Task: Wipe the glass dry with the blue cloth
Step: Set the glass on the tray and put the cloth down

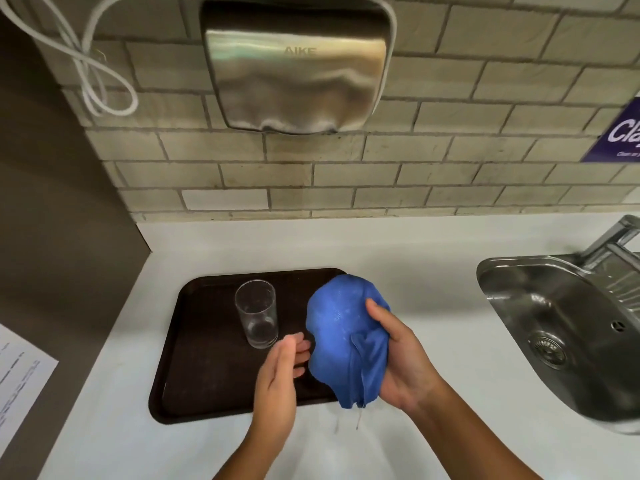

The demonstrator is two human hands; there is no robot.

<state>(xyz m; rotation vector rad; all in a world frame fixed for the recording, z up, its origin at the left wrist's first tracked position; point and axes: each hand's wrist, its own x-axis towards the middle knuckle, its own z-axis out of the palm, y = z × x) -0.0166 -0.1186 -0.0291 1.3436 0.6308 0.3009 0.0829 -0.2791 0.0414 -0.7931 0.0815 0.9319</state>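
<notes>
Blue cloth bunched in right hand, beside glass.

A dark brown rectangular plastic tray lies flat on the white counter. A stainless steel sink is set into the counter at right, with a chrome tap over it. On the beige tiled wall hang a brushed steel hand dryer, looped white cable and a purple sign. A printed white paper sheet shows at lower left.

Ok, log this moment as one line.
right hand: holds blue cloth | left hand: open, empty, near glass | glass: upright on brown tray, untouched
</notes>
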